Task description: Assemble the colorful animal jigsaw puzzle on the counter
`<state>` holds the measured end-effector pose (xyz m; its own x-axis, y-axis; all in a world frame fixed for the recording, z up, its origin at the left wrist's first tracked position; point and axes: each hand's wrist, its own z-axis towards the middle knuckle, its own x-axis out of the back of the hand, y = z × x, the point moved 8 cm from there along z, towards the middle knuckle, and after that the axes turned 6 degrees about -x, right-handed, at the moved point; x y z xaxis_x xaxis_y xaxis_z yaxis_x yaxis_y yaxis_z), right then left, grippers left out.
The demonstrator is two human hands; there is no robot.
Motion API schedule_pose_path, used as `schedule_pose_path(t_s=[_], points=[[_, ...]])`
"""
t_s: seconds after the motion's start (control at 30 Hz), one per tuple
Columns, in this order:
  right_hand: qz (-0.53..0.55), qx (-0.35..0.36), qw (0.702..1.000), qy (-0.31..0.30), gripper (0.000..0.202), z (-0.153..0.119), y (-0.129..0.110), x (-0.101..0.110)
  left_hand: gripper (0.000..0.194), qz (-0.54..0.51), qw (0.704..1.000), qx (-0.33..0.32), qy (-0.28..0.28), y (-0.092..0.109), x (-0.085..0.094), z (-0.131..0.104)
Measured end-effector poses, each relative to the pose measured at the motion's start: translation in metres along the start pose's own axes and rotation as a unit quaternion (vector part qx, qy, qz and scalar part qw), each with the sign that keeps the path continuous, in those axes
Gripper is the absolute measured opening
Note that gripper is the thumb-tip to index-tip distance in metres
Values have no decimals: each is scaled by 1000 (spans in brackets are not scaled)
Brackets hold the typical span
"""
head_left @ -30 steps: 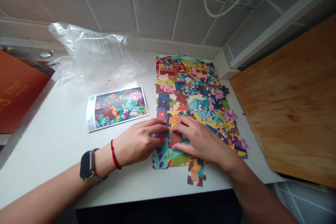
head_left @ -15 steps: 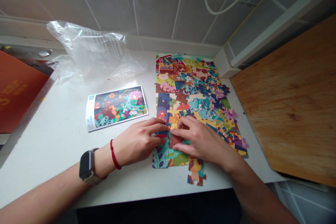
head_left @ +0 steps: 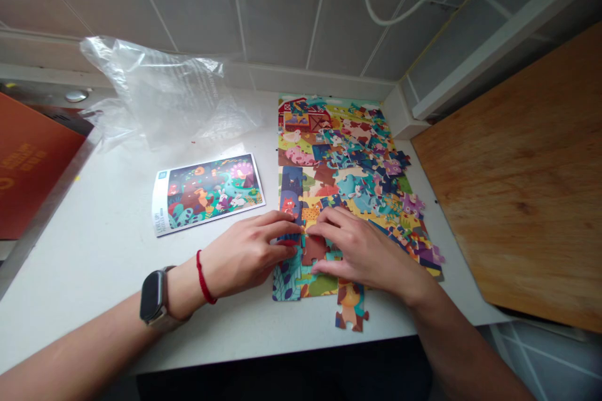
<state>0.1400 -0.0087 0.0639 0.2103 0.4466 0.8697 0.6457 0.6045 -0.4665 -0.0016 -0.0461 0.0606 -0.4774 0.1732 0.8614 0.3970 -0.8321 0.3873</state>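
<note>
On the white table, my left hand (head_left: pixel 256 247) lies with its fingers stretched out, the tips resting on the left column of joined jigsaw puzzle pieces (head_left: pixel 286 276). Opposite it, my right hand (head_left: pixel 355 247) is bent over the same puzzle. Its thumb and index finger are apart, on either side of a brown puzzle piece (head_left: pixel 314 249) that lies flat beside the left column. Below the right hand, a puzzle piece with an orange-headed animal (head_left: pixel 350 307) sticks out past the board's near edge. My right palm and fingers hide part of the pieces underneath.
Loose pieces are heaped over the farm picture board (head_left: pixel 294 153). A printed picture card (head_left: pixel 211 194) lies to the left, with a crumpled clear plastic bag (head_left: pixel 164 100) behind it. An orange box (head_left: pixel 35 169) stands far left; a wooden board (head_left: pixel 517 188) leans at right.
My right thumb and index finger have spread apart, and more of the brown piece shows between them. My left hand stays in place. The view has shifted very slightly.
</note>
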Motion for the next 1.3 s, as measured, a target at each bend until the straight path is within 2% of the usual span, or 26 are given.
schedule_pose_path(t_s=[0.17, 0.37, 0.7, 1.3], points=[[-4, -5, 1000, 4, 22, 0, 2, -2, 32, 2, 1000, 10, 11, -1, 3, 0], [32, -18, 999, 23, 24, 1, 9, 1, 38, 8, 999, 22, 42, -5, 7, -3], [114, -44, 988, 92, 34, 13, 25, 6, 32, -1, 998, 30, 49, -7, 4, -5], [81, -77, 986, 125, 33, 14, 24, 9, 35, 3, 998, 36, 49, -7, 4, -5]])
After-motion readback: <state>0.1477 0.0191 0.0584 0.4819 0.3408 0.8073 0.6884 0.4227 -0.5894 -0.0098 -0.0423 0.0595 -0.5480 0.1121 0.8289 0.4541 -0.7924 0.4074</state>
